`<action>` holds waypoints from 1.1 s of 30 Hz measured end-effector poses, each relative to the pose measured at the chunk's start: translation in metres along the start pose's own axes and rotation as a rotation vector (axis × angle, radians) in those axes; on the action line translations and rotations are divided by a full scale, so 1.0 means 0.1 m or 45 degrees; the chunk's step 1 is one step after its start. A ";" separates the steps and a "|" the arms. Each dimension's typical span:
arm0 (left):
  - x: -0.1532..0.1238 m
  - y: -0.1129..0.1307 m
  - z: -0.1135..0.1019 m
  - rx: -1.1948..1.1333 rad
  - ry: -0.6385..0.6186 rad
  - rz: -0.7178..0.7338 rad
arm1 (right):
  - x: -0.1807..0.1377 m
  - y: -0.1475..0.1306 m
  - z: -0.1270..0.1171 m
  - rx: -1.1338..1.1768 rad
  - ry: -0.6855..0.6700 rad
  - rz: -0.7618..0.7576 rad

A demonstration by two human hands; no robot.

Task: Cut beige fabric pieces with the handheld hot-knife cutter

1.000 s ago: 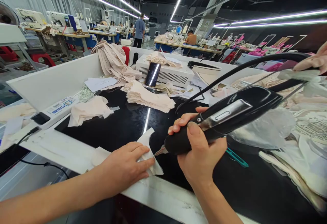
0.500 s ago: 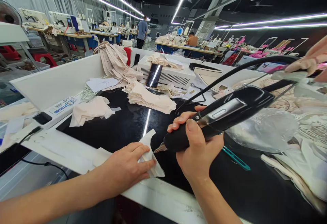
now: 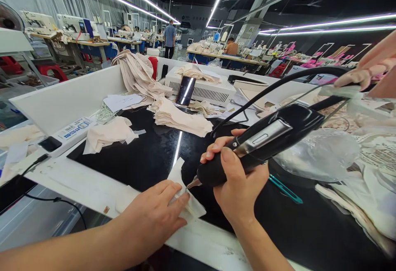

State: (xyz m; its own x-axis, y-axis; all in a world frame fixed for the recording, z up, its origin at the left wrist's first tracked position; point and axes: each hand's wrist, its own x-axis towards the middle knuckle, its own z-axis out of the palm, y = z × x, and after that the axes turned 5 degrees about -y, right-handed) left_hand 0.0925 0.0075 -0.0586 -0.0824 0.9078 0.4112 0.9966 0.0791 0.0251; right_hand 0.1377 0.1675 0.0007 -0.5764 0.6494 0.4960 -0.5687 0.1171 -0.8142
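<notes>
The black tool (image 3: 260,139) is held above the black counter (image 3: 148,155), near the front edge. Its long axis runs from upper right to lower left. The metal tip (image 3: 193,183) points down and left and meets the edge of the white cloth piece (image 3: 177,173). The cord (image 3: 278,85) leaves the rear end and arcs up to the right.

The right hand (image 3: 241,184) is closed around the front part of the tool body, with the thumb on top and the fingers wrapped beneath. The forearm comes up from the lower edge of the view.

The left hand (image 3: 154,213) lies open and flat, palm down, with the fingers pressing on the white cloth piece just beside the tip. The forearm enters from the lower left.

Count: one tool, one white cloth piece under the hand, and two hands of the person. Another person's hand (image 3: 368,71) shows at the upper right.

Behind these, one phone (image 3: 185,90) leans on a white box (image 3: 213,91). A stack of beige cloth (image 3: 179,118) lies in front of the box.
</notes>
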 end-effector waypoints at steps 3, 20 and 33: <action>0.09 -0.18 -0.07 -0.057 -0.032 0.049 | -0.01 0.00 -0.01 0.016 -0.004 -0.006; 0.21 -0.84 -0.01 -0.536 -0.366 0.158 | -0.01 0.01 0.01 0.018 -0.029 -0.029; 0.16 -0.91 -0.06 -0.536 -0.398 0.209 | -0.01 0.01 0.05 -0.105 0.018 -0.035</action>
State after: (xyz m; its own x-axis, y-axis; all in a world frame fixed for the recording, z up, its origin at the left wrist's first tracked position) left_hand 0.0001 0.0123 -0.0492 0.1395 0.9786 0.1515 0.9090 -0.1872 0.3723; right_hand 0.1344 0.1629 0.0007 -0.5526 0.6557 0.5145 -0.5337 0.1958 -0.8227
